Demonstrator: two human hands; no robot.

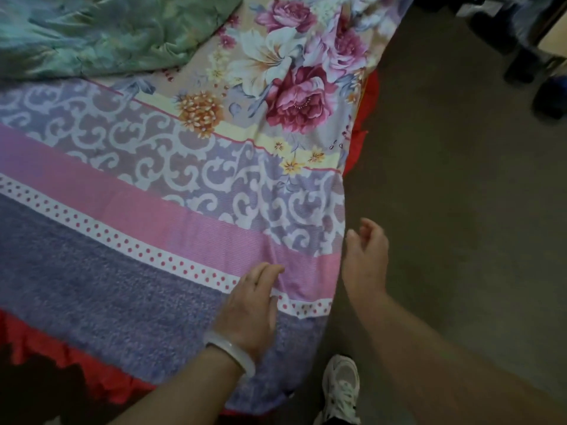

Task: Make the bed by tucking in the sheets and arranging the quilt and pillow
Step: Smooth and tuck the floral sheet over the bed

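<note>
left fingers [270, 271]: straight and slightly spread, lying flat on the pink stripe of the sheet, tips pointing to 1 o'clock; they hold nothing.
left hand [251, 305]: palm down on the sheet, at 6 o'clock in the view, just inside the bed's corner.
bangle [230, 352]: pale, around the left wrist, at 7 o'clock from the hand.
right fingers [372, 231]: loosely curled with a narrow gap to the thumb, nothing in them.
right hand [365, 265]: just beside the sheet's hanging edge, at 3 o'clock from the left hand; whether it touches the cloth cannot be told.
sheet [184, 179]: spread flat over the bed, with bands of purple, dotted white, pink and scrollwork, then large flowers toward 12 o'clock; its right edge hangs over the side of the bed, with soft creases near the flowers.
quilt [92, 35]: green, bunched and rumpled at 11 o'clock, lying on top of the sheet at the far end.
red frill [46, 342]: shows below the sheet at 8 o'clock, and again along the bed's side at 1 o'clock.
shoe [342, 391]: 1 white trainer on the floor at 5 o'clock, close to the bed corner.
floor [460, 210]: dull grey-brown, from 2 to 5 o'clock.
dark objects [537, 56]: at 2 o'clock, too dim to tell.
</note>
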